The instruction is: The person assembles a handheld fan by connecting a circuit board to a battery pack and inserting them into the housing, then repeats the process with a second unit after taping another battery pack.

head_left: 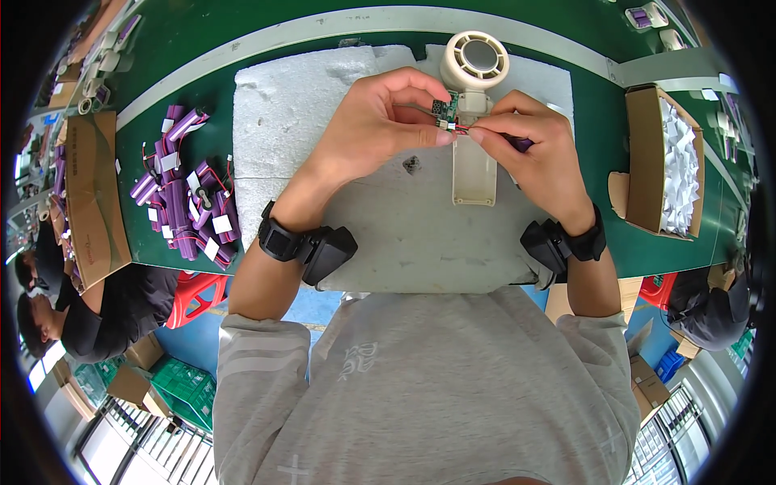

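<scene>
My left hand (376,125) pinches a small green circuit board (446,110) by its edge, thumb below and forefinger above. Close beside it, the fingertips of my right hand (537,145) are closed on thin red and black wires (461,129) that meet the board at a white plug. A purple battery cell (518,143) shows partly under my right fingers; the rest of it is hidden by the hand. Beneath both hands lies a cream handheld fan housing (474,174), its handle shell open and its round head (475,61) pointing away from me.
A white foam sheet (275,121) and a grey mat (388,234) cover the bench before me. Purple battery packs (178,194) with wires are heaped at left, near an upright cardboard box (99,198). At right stands a carton of white pieces (681,166). People sit on both sides.
</scene>
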Motion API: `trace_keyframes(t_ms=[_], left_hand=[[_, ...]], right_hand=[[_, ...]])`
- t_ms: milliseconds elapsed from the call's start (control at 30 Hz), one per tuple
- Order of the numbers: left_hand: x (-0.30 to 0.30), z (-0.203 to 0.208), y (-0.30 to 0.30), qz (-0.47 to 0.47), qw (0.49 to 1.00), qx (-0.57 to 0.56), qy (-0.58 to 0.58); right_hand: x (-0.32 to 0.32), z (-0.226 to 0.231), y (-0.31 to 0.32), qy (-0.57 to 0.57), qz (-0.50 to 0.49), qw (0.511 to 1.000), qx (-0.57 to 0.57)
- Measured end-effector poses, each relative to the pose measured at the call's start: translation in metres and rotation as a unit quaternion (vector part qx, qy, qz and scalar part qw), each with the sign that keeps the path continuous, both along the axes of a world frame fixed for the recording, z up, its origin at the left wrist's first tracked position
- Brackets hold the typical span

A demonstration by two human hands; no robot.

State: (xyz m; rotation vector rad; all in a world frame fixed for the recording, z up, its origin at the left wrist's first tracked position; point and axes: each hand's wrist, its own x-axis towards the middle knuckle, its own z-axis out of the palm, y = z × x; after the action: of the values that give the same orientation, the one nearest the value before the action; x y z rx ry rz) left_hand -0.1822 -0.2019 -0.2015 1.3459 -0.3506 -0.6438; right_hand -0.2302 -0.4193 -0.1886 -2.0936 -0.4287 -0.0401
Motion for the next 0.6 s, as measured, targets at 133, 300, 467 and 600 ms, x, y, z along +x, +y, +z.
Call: trace_keyframes(t_ms=[133, 300, 467, 600], left_hand=[[-0.0017, -0.0004, -0.0023, 0.015, 1.000, 0.005, -0.007], [-0.0032, 0.0002, -0.0043, 0.025, 0.999, 0.009, -0.022], [-0.0053, -0.0019, -0.0057, 0.035, 0.997, 0.022, -0.062], [-0.0063, 0.0002, -0.0062, 0.037, 0.997, 0.027, -0.063]], right_hand=[[0.0001, 0.0004, 0.0004, -0.007, 0.001, 1.000, 0.005], [-0.0011, 0.0000, 0.0020, -0.007, -0.013, 1.000, 0.016], [-0.0014, 0.0004, 0.0029, -0.041, -0.014, 0.999, 0.001], [-0.0013, -0.0012, 0.0019, -0.064, -0.006, 0.998, -0.023]])
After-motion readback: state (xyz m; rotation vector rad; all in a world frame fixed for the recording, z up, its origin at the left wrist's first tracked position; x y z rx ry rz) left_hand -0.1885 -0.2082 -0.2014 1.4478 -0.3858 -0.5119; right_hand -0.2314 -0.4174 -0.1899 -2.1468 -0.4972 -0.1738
